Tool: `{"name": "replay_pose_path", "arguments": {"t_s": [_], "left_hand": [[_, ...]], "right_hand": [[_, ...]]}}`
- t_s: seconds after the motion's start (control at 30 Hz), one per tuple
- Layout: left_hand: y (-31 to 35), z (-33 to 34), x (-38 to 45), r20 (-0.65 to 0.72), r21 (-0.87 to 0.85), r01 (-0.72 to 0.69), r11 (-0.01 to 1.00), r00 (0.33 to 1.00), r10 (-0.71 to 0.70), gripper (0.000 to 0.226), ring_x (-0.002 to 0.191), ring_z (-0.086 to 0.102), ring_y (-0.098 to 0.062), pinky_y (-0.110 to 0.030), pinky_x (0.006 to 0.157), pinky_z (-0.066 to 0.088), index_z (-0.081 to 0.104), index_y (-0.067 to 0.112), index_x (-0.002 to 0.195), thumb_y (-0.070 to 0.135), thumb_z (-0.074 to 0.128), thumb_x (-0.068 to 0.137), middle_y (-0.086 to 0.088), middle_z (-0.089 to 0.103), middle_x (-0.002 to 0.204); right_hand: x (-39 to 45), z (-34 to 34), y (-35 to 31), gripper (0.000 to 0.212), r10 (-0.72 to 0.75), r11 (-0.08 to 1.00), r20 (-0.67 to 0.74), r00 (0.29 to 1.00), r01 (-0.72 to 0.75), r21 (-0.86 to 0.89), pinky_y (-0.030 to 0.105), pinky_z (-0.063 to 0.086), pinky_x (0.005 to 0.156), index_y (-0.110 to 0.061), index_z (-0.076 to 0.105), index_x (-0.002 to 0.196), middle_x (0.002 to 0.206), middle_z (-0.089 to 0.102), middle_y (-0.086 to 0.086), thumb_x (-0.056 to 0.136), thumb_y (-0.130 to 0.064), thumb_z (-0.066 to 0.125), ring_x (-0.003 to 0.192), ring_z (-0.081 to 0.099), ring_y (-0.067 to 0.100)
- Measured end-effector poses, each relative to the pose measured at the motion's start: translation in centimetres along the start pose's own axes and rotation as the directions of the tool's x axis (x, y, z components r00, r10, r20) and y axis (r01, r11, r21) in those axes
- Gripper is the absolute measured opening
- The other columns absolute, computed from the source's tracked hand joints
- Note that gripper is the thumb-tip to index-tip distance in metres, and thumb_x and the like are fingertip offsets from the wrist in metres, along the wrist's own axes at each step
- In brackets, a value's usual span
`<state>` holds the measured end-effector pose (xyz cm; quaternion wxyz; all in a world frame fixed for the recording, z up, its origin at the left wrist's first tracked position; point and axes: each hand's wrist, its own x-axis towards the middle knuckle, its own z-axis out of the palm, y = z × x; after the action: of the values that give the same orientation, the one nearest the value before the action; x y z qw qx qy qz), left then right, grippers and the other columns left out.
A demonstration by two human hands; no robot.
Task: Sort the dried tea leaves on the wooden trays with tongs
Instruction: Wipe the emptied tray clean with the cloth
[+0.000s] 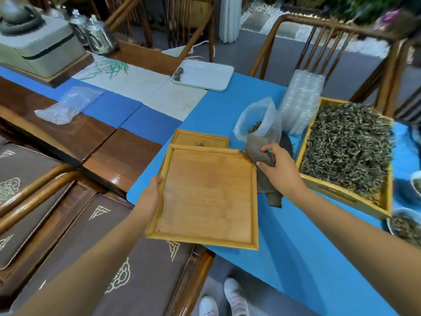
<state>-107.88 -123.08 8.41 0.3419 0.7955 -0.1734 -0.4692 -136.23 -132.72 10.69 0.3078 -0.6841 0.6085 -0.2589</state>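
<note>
A wooden tray (346,156) heaped with dried tea leaves (348,144) sits right of both hands. The right hand (280,169) beside it pinches a brown cloth (259,153). The left hand (151,195) grips an empty wooden tray (205,197) by its left edge.

A long dark wooden table (68,131) is running across the left of the frame, with a blue cloth (284,224) covering its right part. Wooden chairs (330,42) are standing along the top, and cushioned seats (79,236) are filling the lower left. Grey floor (250,46) is showing at upper centre, with blurred greenery (341,5) sitting at upper right.
</note>
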Motion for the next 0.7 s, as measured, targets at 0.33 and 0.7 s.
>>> {"name": "replay_pose_path", "arguments": {"t_s": [0.33,0.7], "left_hand": [[0.3,12.1,-3.9,0.298,0.325,-0.233,0.917,0.945,0.135,0.051,0.099,0.053,-0.026,-0.038,0.079,0.04,0.041,0.028,0.136,0.046,0.013,0.098,-0.011,0.055,0.125],[-3.4,23.2,-8.7,0.384,0.38,-0.311,0.871,0.91,0.157,0.04,0.099,0.053,-0.026,-0.038,0.083,0.038,0.056,0.03,0.113,0.039,0.02,0.099,-0.012,0.055,0.122]], "right_hand": [[-8.6,-7.9,9.3,0.028,0.227,0.973,-0.229,0.947,-0.229,0.017,0.026,0.03,0.07,-0.021,0.049,0.111,0.105,0.046,0.002,0.086,-0.016,0.06,0.094,0.044,0.017],[-18.3,-13.4,19.5,0.029,0.428,0.902,-0.364,0.828,-0.416,0.115,0.027,0.033,0.071,-0.019,0.051,0.109,0.114,0.052,0.009,0.083,-0.011,0.061,0.098,0.051,0.022]]}}
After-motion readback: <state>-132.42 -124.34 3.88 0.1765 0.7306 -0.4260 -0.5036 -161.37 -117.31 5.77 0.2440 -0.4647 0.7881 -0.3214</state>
